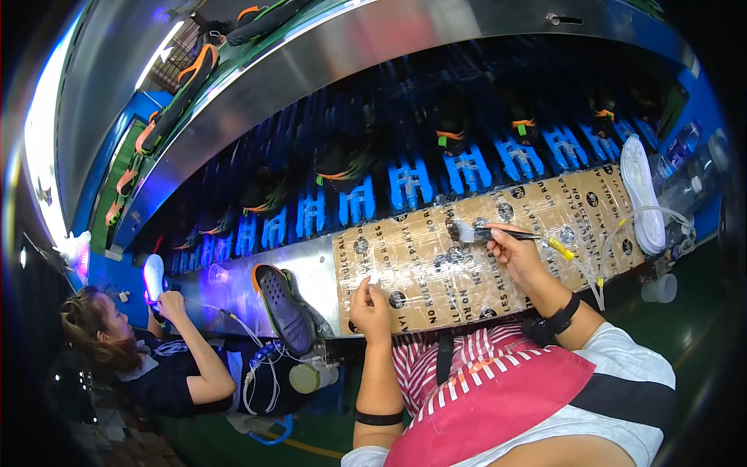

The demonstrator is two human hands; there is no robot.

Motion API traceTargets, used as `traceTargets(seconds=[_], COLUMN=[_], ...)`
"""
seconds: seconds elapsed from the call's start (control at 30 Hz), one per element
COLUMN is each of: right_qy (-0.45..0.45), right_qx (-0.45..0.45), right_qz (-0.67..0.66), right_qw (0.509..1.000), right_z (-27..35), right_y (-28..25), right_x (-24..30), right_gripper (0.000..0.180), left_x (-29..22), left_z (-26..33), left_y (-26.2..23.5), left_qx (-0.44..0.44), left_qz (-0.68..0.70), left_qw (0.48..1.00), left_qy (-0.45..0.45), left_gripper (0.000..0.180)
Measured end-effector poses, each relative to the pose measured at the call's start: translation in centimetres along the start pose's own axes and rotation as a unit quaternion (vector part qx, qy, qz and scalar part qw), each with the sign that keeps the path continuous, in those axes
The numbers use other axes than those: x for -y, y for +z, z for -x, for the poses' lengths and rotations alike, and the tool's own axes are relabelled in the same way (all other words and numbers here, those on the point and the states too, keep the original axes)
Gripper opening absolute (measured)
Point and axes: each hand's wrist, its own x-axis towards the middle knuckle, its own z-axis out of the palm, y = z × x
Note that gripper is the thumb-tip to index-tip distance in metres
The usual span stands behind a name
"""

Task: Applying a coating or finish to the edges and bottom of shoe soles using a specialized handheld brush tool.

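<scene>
Bench (317, 261) topped with printed cardboard (420, 284), rack of blue holders behind. Brush (481, 233) over the cardboard: bristles leftward, long axis roughly left-right, handle sloping down rightward. Working width between dark clog (284, 310) and white sole (643, 194). Right hand (513, 251) closed around handle. Left hand (369, 311) curled near front edge; grip contents unclear.

I see a brush (481, 233) with pale bristles, a black handle and a yellow end, over a tan cardboard sheet (420, 268) patterned with black lettering and round black emblems. By the silver counter's (320, 282) right edge is a white sole (643, 194); at its near edge, a dark shoe (297, 323) with orange trim. Bright blue racks (405, 187) line the far edge. The apron (490, 405) is crimson.
</scene>
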Motion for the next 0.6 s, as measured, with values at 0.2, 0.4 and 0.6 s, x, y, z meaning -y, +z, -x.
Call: traceTargets(seconds=[0.2, 0.4, 0.6], right_qy=[-0.017, -0.039, -0.036], right_qx=[-0.004, 0.022, 0.021], right_qz=[0.011, 0.082, 0.067], right_qw=[1.000, 0.996, 0.997], right_z=[0.0, 0.4, 0.4], right_y=[0.4, 0.2, -0.4], right_x=[-0.6, -0.8, -1.1], right_gripper=[0.027, 0.028, 0.027], left_x=[0.5, 0.3, -0.6], left_z=[0.1, 0.1, 0.4], left_y=[0.1, 0.2, -0.1], left_qx=[-0.025, -0.029, -0.022], left_qz=[-0.006, 0.004, -0.007], left_qw=[0.998, 0.998, 0.999], left_qy=[0.048, 0.054, 0.042], left_gripper=[0.021, 0.021, 0.020])
